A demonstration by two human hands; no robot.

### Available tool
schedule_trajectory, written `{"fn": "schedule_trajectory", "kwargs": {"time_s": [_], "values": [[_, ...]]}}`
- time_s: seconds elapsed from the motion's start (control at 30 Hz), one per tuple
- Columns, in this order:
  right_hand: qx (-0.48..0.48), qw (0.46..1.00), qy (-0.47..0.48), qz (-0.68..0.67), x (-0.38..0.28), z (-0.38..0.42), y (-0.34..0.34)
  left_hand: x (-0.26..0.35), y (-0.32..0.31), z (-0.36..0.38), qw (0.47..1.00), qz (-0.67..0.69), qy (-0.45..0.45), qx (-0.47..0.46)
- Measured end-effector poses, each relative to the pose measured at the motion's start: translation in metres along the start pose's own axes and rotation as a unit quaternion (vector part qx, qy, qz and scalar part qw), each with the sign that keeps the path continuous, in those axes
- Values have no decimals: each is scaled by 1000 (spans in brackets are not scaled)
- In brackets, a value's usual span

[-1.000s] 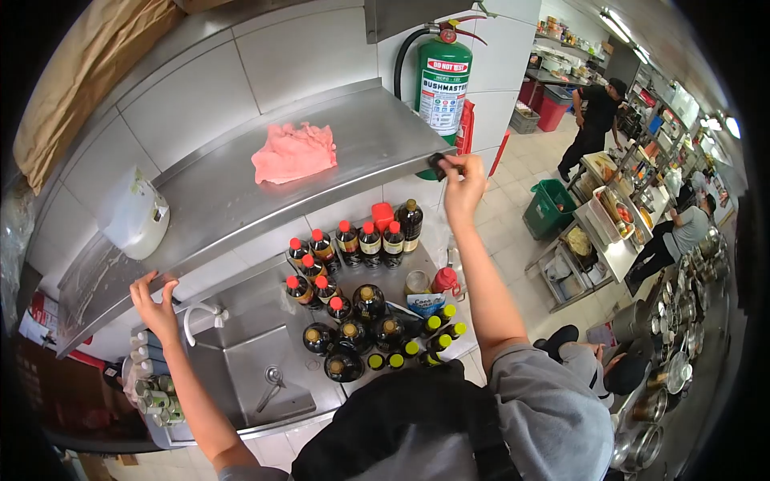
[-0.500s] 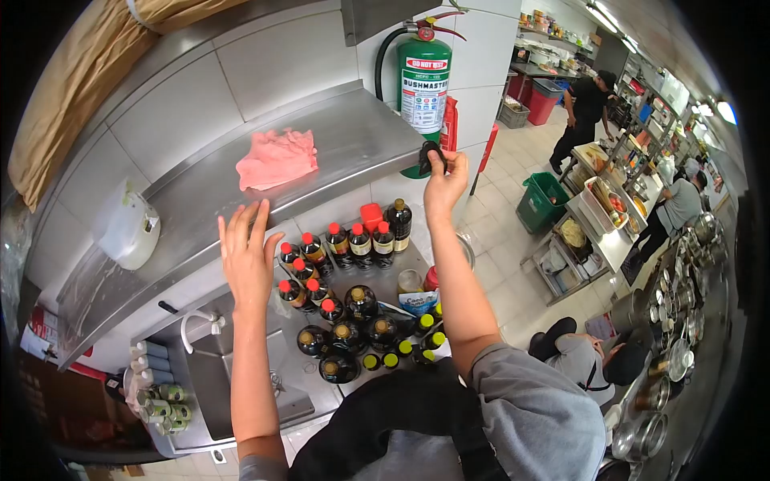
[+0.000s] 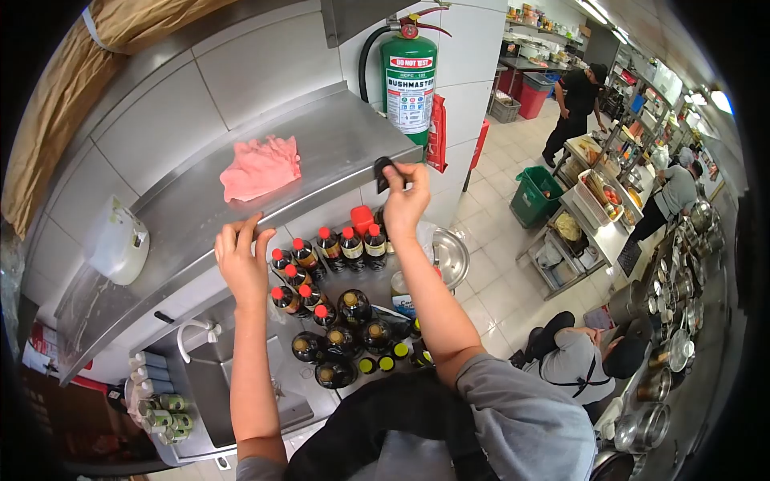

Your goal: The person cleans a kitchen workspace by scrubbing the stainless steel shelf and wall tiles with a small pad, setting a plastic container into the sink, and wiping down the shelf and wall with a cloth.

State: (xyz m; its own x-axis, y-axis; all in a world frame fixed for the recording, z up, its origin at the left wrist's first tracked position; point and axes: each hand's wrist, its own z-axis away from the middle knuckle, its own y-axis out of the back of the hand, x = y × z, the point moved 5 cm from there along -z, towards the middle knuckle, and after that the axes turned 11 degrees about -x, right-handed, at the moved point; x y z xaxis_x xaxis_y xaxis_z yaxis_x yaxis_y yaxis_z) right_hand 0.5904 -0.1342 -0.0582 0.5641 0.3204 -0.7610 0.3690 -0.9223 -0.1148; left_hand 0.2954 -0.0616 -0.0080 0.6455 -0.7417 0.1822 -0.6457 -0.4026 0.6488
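Note:
My left hand [image 3: 242,255] rests its fingertips on the front edge of the steel shelf [image 3: 337,128]; its fingers are bent and hold nothing visible. Farther right, my right hand [image 3: 407,200] pinches a small black object [image 3: 384,173] at the shelf's front edge, near its right end. A crumpled pink cloth [image 3: 261,167] lies on the shelf, beyond my left hand. Below the shelf, between my forearms, stand several dark bottles with red caps [image 3: 330,248] and several round dark bottles [image 3: 354,307].
A white tub [image 3: 120,240] sits at the shelf's left. A green fire extinguisher [image 3: 410,84] hangs at its right end. Below left is a sink [image 3: 220,385] with a white tap [image 3: 191,333]. Three people stand or crouch at the right, near a green bin [image 3: 536,196].
My right hand has moved left along the shelf edge with the black object. My left hand's fingers, spread before, are now bent at the edge. The view has shifted slightly.

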Motion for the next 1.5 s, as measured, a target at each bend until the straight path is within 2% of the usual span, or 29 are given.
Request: {"fn": "schedule_trajectory", "kwargs": {"time_s": [0.07,0.1,0.2,0.27,0.33,0.43,0.53,0.57,0.6,0.67,0.7,0.8,0.93,1.03,1.13,1.17,1.27,1.3,1.4,1.47,1.5], "values": [[59,997,-23,-32,5,-25,16,0,1,-2,1000,4,-1,-5],[61,997,-37,7,8,-39,24,0,1,-1,1000,8,1,-8],[44,999,14,-10,1,-26,15,1,-1,-1,1000,4,3,-1],[-12,999,30,-8,-2,-3,-6,2,1,0,1000,7,4,4],[1,999,46,15,-4,-11,1,3,1,-1,1000,13,8,7],[49,997,-52,26,18,-42,26,0,-1,1,1000,21,17,7],[61,997,-2,46,7,-37,26,-1,-1,2,999,30,19,15],[38,999,-28,2,7,-27,18,-1,0,2,999,32,17,17],[27,999,44,16,3,-15,7,0,0,1,999,34,13,19],[-20,995,17,97,-10,-1,-1,0,0,1,999,36,12,21],[15,998,35,53,-8,-9,4,0,0,1,999,36,12,20],[66,996,-35,40,18,-44,27,-1,0,1,998,47,29,4],[73,993,-22,-92,59,-40,25,-1,0,1,999,46,18,16],[55,990,-122,33,77,-22,31,-1,0,2,998,51,17,11],[90,993,39,-60,51,-43,29,-5,-2,1,999,48,17,13],[57,997,-6,-41,40,-48,29,-4,-1,1,999,48,15,13],[30,998,-58,-16,32,-50,33,-1,-2,2,999,45,9,21],[40,998,-30,39,28,-45,37,-2,-2,2,999,43,7,28],[40,991,-16,-126,48,-41,25,-1,-4,3,999,39,9,30],[23,999,48,-4,9,-23,6,-2,-3,3,998,48,15,26],[3,999,47,12,-3,-22,10,0,-3,3,998,53,17,23]]}}
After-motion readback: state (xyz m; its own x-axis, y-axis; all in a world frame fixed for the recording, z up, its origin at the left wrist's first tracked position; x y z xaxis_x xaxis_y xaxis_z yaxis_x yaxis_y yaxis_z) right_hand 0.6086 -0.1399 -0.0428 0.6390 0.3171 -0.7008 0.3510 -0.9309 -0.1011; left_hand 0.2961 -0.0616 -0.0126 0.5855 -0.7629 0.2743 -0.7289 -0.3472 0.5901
